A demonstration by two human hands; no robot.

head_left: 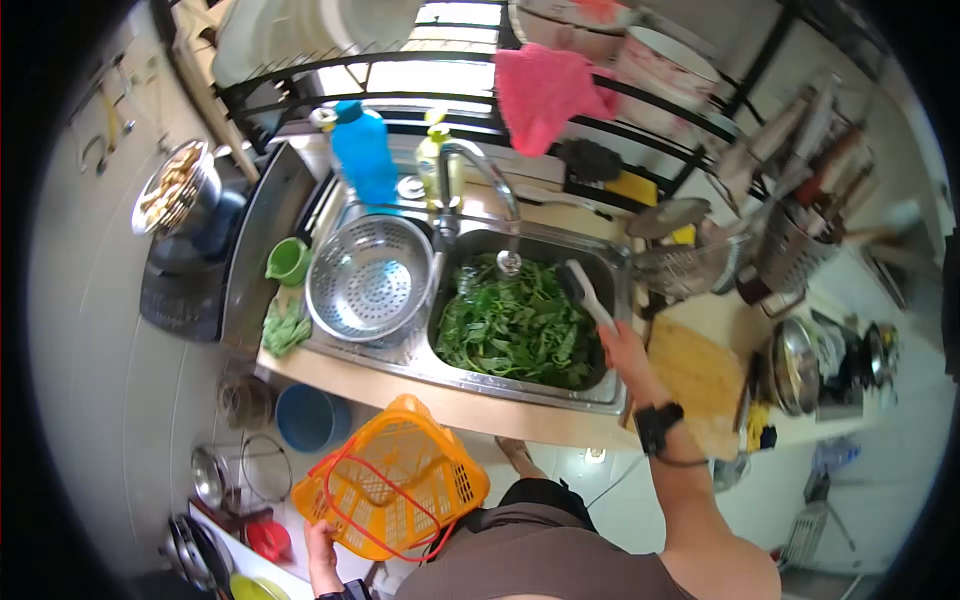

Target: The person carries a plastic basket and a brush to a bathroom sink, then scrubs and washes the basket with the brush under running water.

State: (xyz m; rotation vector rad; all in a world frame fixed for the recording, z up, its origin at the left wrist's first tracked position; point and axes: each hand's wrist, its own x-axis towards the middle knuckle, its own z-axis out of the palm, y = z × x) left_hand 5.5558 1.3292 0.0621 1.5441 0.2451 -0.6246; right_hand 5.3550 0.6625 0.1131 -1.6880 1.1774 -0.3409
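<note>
Leafy greens [515,325] fill the sink basin [612,385], under the curved metal faucet [480,160]. My right hand [625,352] is closed around the pale handle of a brush [588,297], whose dark head is over the right side of the basin. Down at the lower left, my left hand [320,545] grips the near rim of an orange plastic basket [400,480] with red handles, held tilted in front of the counter. Only part of the fingers of this hand shows. A metal colander [370,278] sits left of the basin.
A wooden cutting board [695,375] lies right of the sink. Behind are a blue bottle [365,155] and a pink cloth [550,95] on the rack. A green cup [289,261] stands left of the colander; a blue bucket [310,418] is below the counter.
</note>
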